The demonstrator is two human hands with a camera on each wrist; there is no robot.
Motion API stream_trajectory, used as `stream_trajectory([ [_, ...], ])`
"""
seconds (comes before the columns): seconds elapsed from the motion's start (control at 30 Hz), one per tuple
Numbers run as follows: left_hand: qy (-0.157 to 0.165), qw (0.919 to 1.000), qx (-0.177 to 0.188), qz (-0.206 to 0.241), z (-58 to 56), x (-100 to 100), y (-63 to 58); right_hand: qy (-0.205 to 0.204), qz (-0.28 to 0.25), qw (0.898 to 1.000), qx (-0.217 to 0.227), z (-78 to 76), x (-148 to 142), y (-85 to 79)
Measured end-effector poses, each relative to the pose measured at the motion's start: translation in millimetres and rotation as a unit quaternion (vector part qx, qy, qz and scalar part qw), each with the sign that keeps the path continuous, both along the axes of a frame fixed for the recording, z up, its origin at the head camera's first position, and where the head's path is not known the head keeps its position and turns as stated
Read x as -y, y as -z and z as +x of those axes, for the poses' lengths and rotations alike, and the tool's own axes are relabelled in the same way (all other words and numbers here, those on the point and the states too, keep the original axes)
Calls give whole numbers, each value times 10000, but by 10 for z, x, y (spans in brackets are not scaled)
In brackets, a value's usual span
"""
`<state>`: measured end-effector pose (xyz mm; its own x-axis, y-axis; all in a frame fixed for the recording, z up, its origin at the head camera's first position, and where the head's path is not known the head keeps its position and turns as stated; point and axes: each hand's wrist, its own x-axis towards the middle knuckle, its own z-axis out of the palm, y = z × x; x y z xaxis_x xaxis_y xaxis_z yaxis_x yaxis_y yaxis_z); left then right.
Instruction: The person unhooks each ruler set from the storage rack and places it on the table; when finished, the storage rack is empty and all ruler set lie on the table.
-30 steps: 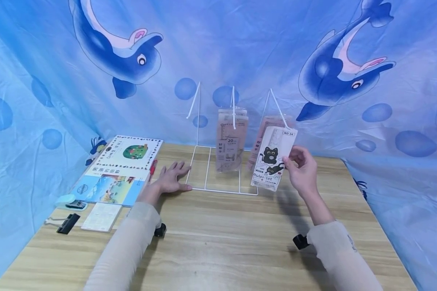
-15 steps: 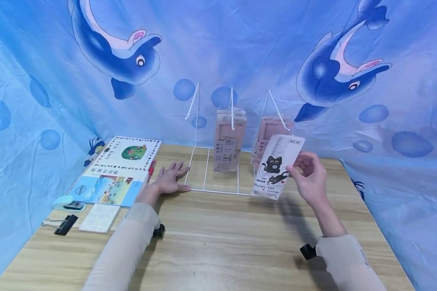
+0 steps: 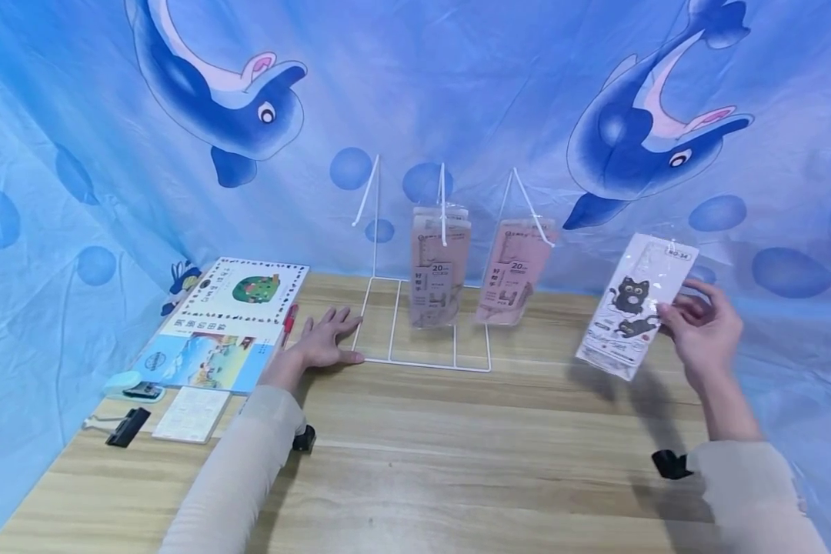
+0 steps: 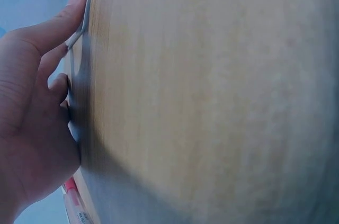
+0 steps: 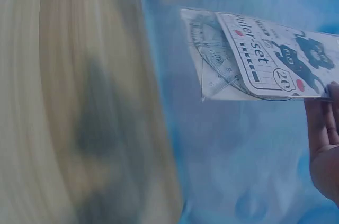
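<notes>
My right hand [image 3: 706,331] pinches the right edge of a ruler set packet [image 3: 626,308] with black cats on its white card, held up over the table's right side. A clear protractor [image 5: 217,49] shows through the packet's end in the right wrist view. My left hand [image 3: 324,338] lies spread on the table, fingertips and thumb at the left side of the white wire display rack [image 3: 429,365]. Pinkish ruler packets [image 3: 439,269] hang on the rack's middle hook, and another pink ruler packet [image 3: 515,269] on its right hook. The left hook [image 3: 365,192] carries nothing.
Left of the rack lie books [image 3: 215,323], a red pen [image 3: 289,323], a light blue stapler [image 3: 135,386], a black binder clip [image 3: 126,427] and a white notepad [image 3: 191,414]. A blue dolphin curtain [image 3: 457,92] hangs behind the wooden table [image 3: 415,477].
The cat ruler packet has come away from the right hook and moved right with my right hand, uncovering the pink packet behind it. My left hand stays in place.
</notes>
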<state>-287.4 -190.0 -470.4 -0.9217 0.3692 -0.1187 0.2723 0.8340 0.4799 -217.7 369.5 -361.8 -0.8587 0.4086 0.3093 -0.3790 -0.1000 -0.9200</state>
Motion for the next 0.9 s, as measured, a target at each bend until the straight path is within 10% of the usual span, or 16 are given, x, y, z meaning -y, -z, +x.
stream_trajectory([
  [0.37, 7, 10000, -26, -10, 26, 2, -37, -766, 1005, 9735, 1904, -282, -643, 450],
  [0.9, -63, 10000, -61, 8, 44, -8, -15, -271, 2556, 8879, 3816, -554, -963, 865],
])
